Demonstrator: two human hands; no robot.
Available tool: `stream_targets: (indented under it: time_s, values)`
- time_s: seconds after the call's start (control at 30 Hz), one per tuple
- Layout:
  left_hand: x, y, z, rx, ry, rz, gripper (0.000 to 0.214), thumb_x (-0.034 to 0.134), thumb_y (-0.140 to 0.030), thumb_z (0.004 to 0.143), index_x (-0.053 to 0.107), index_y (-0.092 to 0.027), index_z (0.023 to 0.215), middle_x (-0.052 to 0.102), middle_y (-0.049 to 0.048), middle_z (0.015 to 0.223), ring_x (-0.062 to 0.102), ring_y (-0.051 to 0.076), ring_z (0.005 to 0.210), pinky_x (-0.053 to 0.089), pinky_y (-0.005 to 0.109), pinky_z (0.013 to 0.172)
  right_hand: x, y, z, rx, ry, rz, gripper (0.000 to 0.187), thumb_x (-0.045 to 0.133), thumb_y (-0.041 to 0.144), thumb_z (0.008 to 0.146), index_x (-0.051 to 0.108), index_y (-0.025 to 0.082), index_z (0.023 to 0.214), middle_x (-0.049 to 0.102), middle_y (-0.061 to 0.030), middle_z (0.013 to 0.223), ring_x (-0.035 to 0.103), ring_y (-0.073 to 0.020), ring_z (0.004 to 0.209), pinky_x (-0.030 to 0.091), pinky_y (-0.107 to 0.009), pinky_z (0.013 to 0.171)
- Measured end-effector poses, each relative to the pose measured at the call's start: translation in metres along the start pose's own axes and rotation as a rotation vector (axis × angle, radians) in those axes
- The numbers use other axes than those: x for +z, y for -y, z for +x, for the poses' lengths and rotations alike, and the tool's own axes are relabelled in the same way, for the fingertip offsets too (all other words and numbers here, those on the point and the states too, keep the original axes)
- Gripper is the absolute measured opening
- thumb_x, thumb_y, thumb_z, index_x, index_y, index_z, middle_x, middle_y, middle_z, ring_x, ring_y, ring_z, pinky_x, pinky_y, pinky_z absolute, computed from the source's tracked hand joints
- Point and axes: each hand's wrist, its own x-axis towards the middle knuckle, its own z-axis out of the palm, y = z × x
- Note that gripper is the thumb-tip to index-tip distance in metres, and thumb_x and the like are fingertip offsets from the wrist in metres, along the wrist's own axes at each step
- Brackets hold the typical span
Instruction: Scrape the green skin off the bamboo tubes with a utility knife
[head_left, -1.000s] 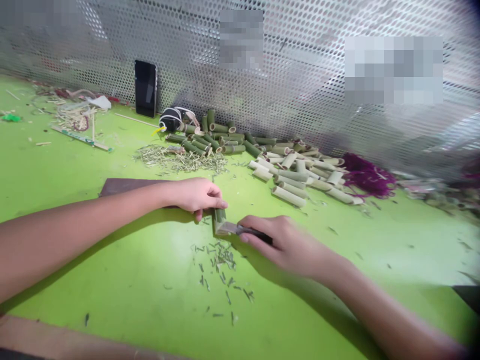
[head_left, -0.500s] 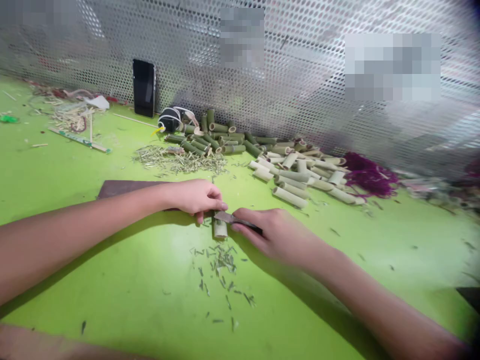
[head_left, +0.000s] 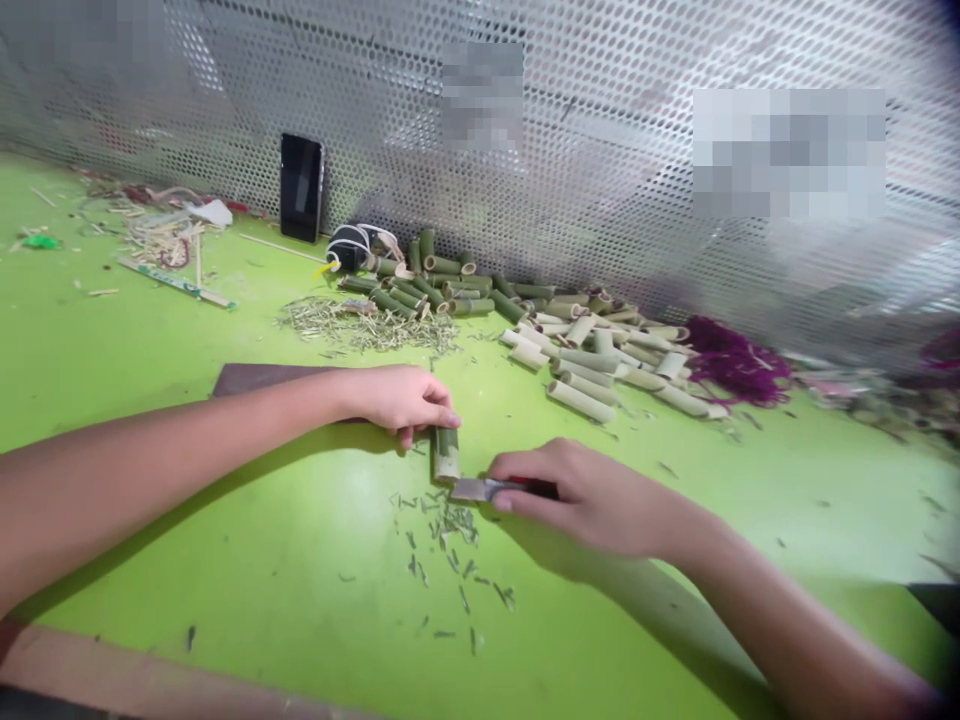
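**Two-Handed Hold**

The left hand (head_left: 405, 398) is pinching the far end of a bamboo piece (head_left: 446, 458) on the tabletop (head_left: 300, 560); the right hand (head_left: 581, 495) is wrapping its grip around a knife (head_left: 471, 489), the blade just beside the near end.

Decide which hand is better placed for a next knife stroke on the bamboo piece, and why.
Probably the right hand: it grips the knife, whose blade is by the near end of the bamboo piece. The left hand holds the far end.
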Motion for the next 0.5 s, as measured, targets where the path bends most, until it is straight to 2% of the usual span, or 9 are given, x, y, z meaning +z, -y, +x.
stream_targets:
  time_s: [0.17, 0.3, 0.4, 0.5]
  values:
    - [-0.002, -0.002, -0.001, -0.003, 0.009, 0.018, 0.026, 0.061, -0.043, 0.098, 0.063, -0.021, 0.086, 0.055, -0.0076, 0.06, 0.065, 0.012, 0.052, 0.045, 0.024, 0.058, 0.005, 0.0, 0.001, -0.077, -0.157, -0.091, 0.044, 0.043, 0.05, 0.107, 0.07, 0.018, 0.093, 0.061, 0.0015, 0.063, 0.049, -0.0114, 0.051, 0.033, -0.026, 0.051]
    - [-0.001, -0.002, -0.001, 0.017, 0.005, 0.015, 0.027, 0.064, -0.046, 0.096, 0.063, -0.021, 0.086, 0.057, -0.0077, 0.06, 0.064, 0.011, 0.05, 0.046, 0.024, 0.058, 0.012, -0.003, 0.011, -0.061, -0.348, -0.318, 0.041, 0.039, 0.042, 0.108, 0.071, 0.017, 0.102, 0.067, -0.0024, 0.067, 0.055, -0.0136, 0.052, 0.037, -0.028, 0.053]
    - [0.0, -0.002, -0.002, 0.014, -0.009, 0.002, 0.034, 0.068, -0.052, 0.093, 0.062, -0.02, 0.082, 0.058, -0.0073, 0.059, 0.062, 0.012, 0.048, 0.046, 0.025, 0.057, 0.019, 0.0, 0.017, -0.055, -0.375, -0.414, 0.038, 0.038, 0.038, 0.108, 0.07, 0.018, 0.102, 0.069, -0.0029, 0.067, 0.057, -0.0141, 0.051, 0.037, -0.028, 0.052]
    - [0.001, -0.003, -0.002, 0.009, -0.014, -0.006, 0.035, 0.069, -0.052, 0.093, 0.061, -0.02, 0.079, 0.058, -0.0074, 0.058, 0.061, 0.012, 0.048, 0.047, 0.025, 0.058, 0.022, 0.005, 0.018, -0.034, -0.364, -0.382, 0.035, 0.039, 0.035, 0.108, 0.07, 0.019, 0.103, 0.072, -0.0029, 0.071, 0.059, -0.0142, 0.052, 0.04, -0.028, 0.053]
